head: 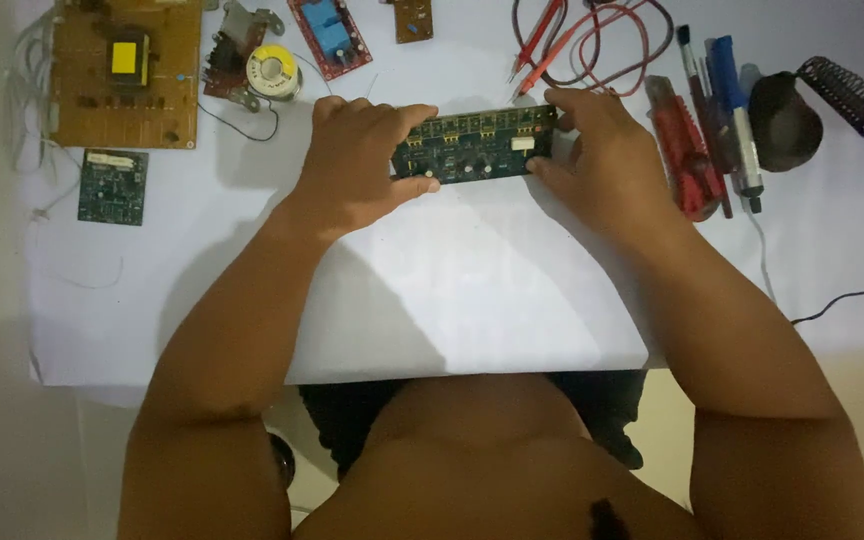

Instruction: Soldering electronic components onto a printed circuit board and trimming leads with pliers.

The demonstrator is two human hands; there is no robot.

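Observation:
A long, dark green circuit board with rows of small components is held between both hands above the white table. My left hand grips its left end, thumb underneath and fingers over the top edge. My right hand grips the right end the same way. The board lies level, its component side facing up.
A large brown circuit board and a small green board lie at far left. A solder spool, a red relay board, red probe leads, a red cutter, blue pens and a soldering iron stand line the back.

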